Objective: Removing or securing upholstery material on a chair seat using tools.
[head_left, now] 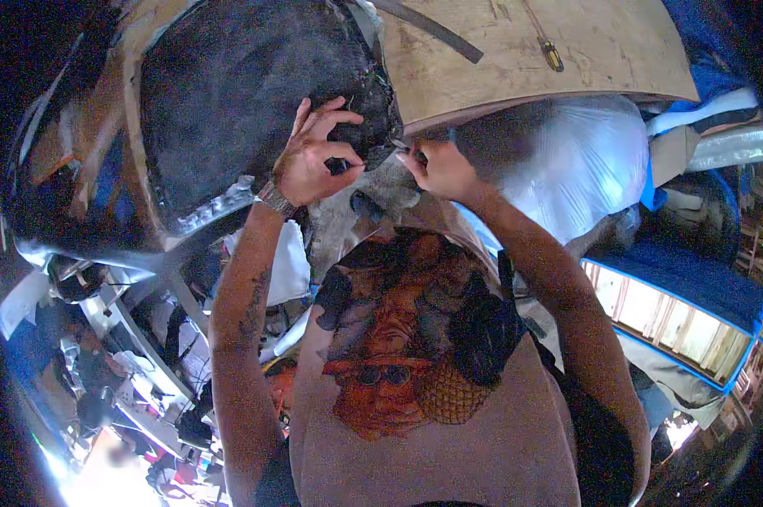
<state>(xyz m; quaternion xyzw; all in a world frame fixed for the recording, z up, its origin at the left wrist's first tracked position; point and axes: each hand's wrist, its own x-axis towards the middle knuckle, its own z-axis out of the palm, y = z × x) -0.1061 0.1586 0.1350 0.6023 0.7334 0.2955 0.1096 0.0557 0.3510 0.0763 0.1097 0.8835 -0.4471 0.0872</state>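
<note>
A large black panel (238, 93), with a pale frame along its left side and a ragged right edge, lies ahead of me. My left hand (318, 160) is over its lower right corner. Thumb and forefinger meet in a pinch while the other fingers spread; what the pinch holds, if anything, is too small to make out. Close by on the right, my right hand (445, 171) is closed, its fingers curled toward the panel's edge. A small shiny piece (400, 145) shows at its fingertips; its kind is unclear.
A wooden board (499, 80) at the far right bears a screwdriver (552, 56) with a yellow and black handle and a dark flat strip (436, 32). Below it bulges a translucent plastic bag (575, 160). A blue-edged bench (677, 287) stands right; clutter fills the lower left.
</note>
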